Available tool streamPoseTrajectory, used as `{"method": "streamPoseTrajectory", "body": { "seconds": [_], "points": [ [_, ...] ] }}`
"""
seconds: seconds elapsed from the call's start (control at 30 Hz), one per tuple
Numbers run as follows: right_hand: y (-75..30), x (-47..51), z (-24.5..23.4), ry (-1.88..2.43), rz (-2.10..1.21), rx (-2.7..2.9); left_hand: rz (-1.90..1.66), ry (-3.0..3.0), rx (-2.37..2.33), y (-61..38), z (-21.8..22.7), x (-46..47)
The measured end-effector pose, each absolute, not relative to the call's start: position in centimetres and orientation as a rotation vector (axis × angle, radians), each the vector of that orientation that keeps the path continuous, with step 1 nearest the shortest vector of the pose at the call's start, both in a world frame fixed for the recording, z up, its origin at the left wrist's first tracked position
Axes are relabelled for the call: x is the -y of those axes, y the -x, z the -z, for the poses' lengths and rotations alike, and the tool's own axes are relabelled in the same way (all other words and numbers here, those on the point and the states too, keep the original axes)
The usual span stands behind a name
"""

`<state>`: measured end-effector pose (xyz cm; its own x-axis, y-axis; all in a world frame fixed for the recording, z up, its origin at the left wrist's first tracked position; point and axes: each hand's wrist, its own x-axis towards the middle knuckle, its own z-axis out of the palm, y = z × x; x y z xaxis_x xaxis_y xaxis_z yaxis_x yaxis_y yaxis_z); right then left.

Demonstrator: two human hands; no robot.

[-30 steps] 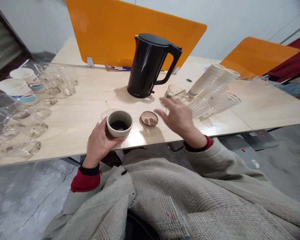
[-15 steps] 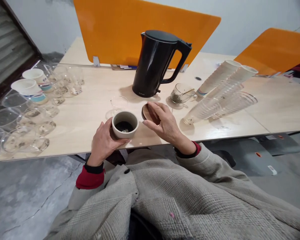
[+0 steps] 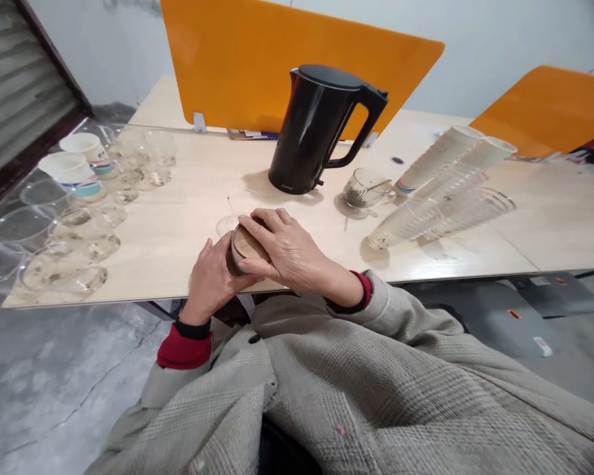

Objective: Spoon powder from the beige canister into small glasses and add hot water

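Observation:
Near the table's front edge, my left hand [image 3: 212, 274] is wrapped round the side of a pale round canister [image 3: 236, 257]. A brown wooden lid [image 3: 250, 241] lies over the canister's mouth. My right hand [image 3: 284, 251] grips that lid from above, thumb at the near rim and fingers over the far side. Whether the lid is fully seated I cannot tell, as my fingers cover much of the rim. The dark contents are hidden. Just behind stands a clear plastic cup [image 3: 245, 201], partly covered by my right hand.
A black kettle [image 3: 317, 132] stands behind my hands. To its right are a glass cup [image 3: 363, 188] with dry bits and a spoon, and leaning stacks of clear cups [image 3: 410, 221] and paper cups [image 3: 443, 158]. Several cups, including a paper cup [image 3: 74, 173], fill the left. An orange divider [image 3: 228, 66] rises behind.
My right hand has moved left with the wooden lid and brought it over the canister, covering the dark contents. My left hand keeps its hold. The view has shifted slightly.

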<state>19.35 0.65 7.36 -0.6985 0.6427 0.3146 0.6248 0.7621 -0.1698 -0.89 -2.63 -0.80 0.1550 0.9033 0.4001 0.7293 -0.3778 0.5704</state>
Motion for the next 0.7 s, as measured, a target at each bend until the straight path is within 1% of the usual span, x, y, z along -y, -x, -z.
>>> {"method": "streamPoseTrajectory", "body": {
  "seconds": [0.13,0.3,0.47,0.6,0.7],
  "points": [
    [-19.1,-0.3,-7.4,1.025,-0.151,2.666,-1.034,-2.203,-1.566,1.2,1.3,2.5],
    [-19.1,-0.5,-6.8,1.078,-0.16,2.642,-1.015,-2.198,-1.581,1.2,1.1,2.5],
    [-22.4,-1.4,-7.3,1.01,-0.192,2.506,-1.0,-2.145,-1.53,1.2,1.0,2.7],
    [-25.6,-3.9,-9.9,1.118,0.015,2.333,-1.014,-2.154,-1.496,1.4,1.2,2.6],
    [-25.8,-7.6,-11.5,1.215,0.178,2.242,-1.016,-2.18,-1.514,1.4,1.3,2.6]
  ]
}}
